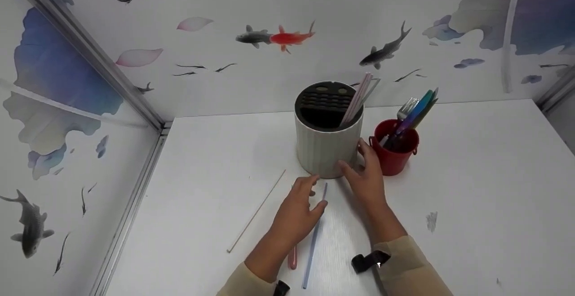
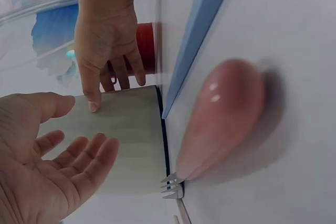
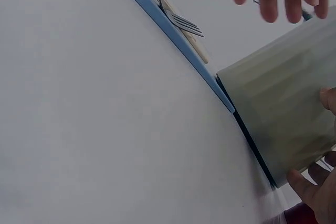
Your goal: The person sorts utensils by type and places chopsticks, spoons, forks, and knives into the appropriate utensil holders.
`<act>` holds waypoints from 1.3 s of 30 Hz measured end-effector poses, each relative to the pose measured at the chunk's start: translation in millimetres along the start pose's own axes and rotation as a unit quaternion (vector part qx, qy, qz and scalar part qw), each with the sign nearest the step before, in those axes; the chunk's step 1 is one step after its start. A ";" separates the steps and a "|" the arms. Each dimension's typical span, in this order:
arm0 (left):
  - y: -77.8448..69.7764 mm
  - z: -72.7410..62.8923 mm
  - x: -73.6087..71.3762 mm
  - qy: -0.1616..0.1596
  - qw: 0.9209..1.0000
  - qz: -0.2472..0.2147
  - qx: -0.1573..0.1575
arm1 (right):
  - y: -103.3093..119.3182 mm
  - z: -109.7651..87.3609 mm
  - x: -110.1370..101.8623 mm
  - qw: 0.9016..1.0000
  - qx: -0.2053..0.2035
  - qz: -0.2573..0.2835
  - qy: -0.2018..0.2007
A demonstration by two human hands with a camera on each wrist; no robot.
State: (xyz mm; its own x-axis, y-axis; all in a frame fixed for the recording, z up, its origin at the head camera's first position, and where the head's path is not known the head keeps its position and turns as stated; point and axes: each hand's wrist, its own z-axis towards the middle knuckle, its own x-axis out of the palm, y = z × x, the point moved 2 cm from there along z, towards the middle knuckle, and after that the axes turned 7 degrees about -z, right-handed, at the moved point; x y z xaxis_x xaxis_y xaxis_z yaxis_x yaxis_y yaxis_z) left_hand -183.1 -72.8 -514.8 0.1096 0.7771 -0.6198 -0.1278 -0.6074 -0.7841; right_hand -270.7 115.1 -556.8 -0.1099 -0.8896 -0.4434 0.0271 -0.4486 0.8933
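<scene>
An off-white ribbed utensil holder (image 1: 327, 154) with a black slotted top stands at the back, several pale pink sticks (image 1: 358, 99) in it. My right hand (image 1: 369, 179) touches its right side, thumb at the front and fingers loosely extended. My left hand (image 1: 296, 210) hovers just before the holder, fingers apart and holding nothing. Under the left hand lies a fork, its pink handle (image 1: 293, 258) partly hidden in the head view; its metal tines (image 3: 181, 22) show in the right wrist view. Beside it lie a blue chopstick (image 1: 315, 237) and a beige chopstick (image 1: 256, 212).
Right of the holder stands a small red bucket (image 1: 394, 161) with a fork (image 1: 406, 108) and other cutlery in it. White panels painted with fish and leaves border the white table (image 1: 471, 165) at the back and left. A grey smudge (image 1: 431, 221) marks the tabletop.
</scene>
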 end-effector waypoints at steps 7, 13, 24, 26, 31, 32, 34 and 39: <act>13.0 -11.9 14.3 0.057 0.997 0.004 -0.057 | 2.4 -0.1 -0.7 1.000 0.015 -0.006 0.008; 14.2 -16.4 19.6 0.090 0.992 0.028 -0.088 | 1.8 -0.3 -0.7 1.000 0.015 0.005 0.011; 15.4 -18.3 16.8 0.127 0.987 0.051 -0.087 | 0.0 0.7 -0.9 1.000 0.025 0.001 0.015; 15.0 -18.5 17.0 0.130 0.986 0.052 -0.089 | 0.3 0.4 -1.0 0.999 0.027 0.002 0.017; 13.7 -18.0 17.7 0.137 0.985 0.058 -0.087 | 1.2 -0.4 -1.2 0.999 0.034 0.004 0.019; 13.7 -17.9 17.7 0.139 0.985 0.058 -0.087 | 1.3 -0.3 -1.2 0.999 0.035 0.004 0.019; 13.8 -17.9 17.4 0.141 0.985 0.057 -0.085 | 1.3 -0.2 -1.1 0.999 0.034 0.003 0.017; 15.2 -17.3 17.0 0.144 0.986 0.053 -0.069 | 0.5 -0.3 -0.8 1.000 0.012 0.010 0.011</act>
State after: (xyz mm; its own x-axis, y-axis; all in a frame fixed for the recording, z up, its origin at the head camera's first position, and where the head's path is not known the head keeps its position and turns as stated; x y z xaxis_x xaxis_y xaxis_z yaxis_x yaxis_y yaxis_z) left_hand -166.2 -71.7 -537.9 0.3801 0.6412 -0.6667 -0.0201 -0.7149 -0.6990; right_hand -270.3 115.5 -556.0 -0.0885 -0.9000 -0.4268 0.0056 -0.4290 0.9033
